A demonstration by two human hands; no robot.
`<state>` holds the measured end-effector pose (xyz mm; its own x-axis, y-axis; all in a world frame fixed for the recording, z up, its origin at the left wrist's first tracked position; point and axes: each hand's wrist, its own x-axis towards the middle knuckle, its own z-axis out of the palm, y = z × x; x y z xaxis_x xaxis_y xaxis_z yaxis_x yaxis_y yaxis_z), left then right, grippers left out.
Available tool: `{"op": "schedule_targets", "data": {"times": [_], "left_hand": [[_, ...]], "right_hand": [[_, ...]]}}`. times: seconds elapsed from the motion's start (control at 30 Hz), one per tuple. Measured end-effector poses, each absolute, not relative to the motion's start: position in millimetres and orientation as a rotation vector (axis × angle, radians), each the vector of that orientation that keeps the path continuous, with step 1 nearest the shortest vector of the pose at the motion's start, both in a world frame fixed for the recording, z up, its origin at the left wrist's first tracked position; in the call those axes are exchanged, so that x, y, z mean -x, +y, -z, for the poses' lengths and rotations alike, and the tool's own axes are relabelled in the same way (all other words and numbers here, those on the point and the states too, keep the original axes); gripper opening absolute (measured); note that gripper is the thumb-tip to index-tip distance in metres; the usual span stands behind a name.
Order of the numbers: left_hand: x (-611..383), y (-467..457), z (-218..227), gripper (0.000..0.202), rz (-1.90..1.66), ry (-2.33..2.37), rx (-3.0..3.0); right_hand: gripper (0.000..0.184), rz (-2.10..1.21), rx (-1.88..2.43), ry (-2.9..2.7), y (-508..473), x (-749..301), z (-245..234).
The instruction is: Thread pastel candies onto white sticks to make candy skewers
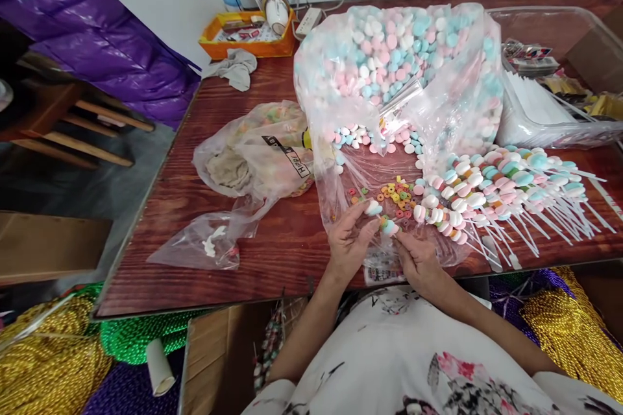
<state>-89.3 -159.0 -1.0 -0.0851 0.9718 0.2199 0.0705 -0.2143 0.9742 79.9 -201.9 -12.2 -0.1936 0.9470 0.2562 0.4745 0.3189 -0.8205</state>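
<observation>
My left hand (351,241) pinches a small pale blue and white candy piece (374,208) between thumb and fingertips. Close beside it, my right hand (419,260) is closed at the lower end of a short candy skewer (389,227), threaded with green, orange, pink and blue pieces; the stick itself is mostly hidden. Just beyond both hands, small coloured rings (390,194) lie scattered on clear plastic. A big clear bag (311,81) of pink, white and blue candies lies open behind them. To the right is a pile of finished-looking candy skewers (506,178) on white sticks.
At the left lies a knotted-looking plastic bag (272,149) with coloured contents and a crumpled cloth-like lump. A clear bin (549,136) with white sticks stands at the right. An orange tray (228,48) and power strip (308,21) are at the back. Bead bundles (48,356) hang below the table edge.
</observation>
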Motion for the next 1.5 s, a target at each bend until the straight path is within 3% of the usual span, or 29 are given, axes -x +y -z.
{"op": "schedule_targets", "data": {"times": [0.3, 0.7, 0.87, 1.03, 1.13, 1.3, 1.4, 1.5], "left_hand": [[94.2, -160.6, 13.3, 0.023, -1.374, 1.238, -1.813], [70.1, -180.1, 17.7, 0.029, -1.258, 1.143, -1.780], [85.5, -131.9, 1.2, 0.034, -1.158, 1.205, -1.850], [82.5, -65.9, -12.8, 0.029, -0.468, 1.265, -2.383], [78.7, -57.6, -7.8, 0.015, -0.338, 1.230, -2.425], [90.3, -85.5, -5.5, 0.005, -0.866, 1.217, -1.798], [97.5, -109.5, -17.0, 0.023, -1.151, 1.140, -1.060], [98.6, -129.5, -28.7, 0.025, -1.232, 1.046, -0.650]], "right_hand": [[0.029, -0.913, 1.272, -1.808, -213.2, -85.0, 6.5], [0.025, -0.774, 1.315, -1.723, -208.8, -92.5, 14.7], [0.021, -0.665, 1.451, -1.608, -200.8, -113.5, 15.5], [0.025, -0.678, 1.444, -1.612, -202.8, -123.2, 18.0], [0.022, -0.674, 1.441, -1.661, -204.1, -126.7, 18.4], [0.023, -0.638, 1.403, -1.842, -203.0, -128.8, 17.5], [0.021, -0.606, 1.333, -1.924, -201.0, -120.4, 13.8], [0.021, -0.606, 1.243, -1.964, -198.8, -108.7, 7.8]]}}
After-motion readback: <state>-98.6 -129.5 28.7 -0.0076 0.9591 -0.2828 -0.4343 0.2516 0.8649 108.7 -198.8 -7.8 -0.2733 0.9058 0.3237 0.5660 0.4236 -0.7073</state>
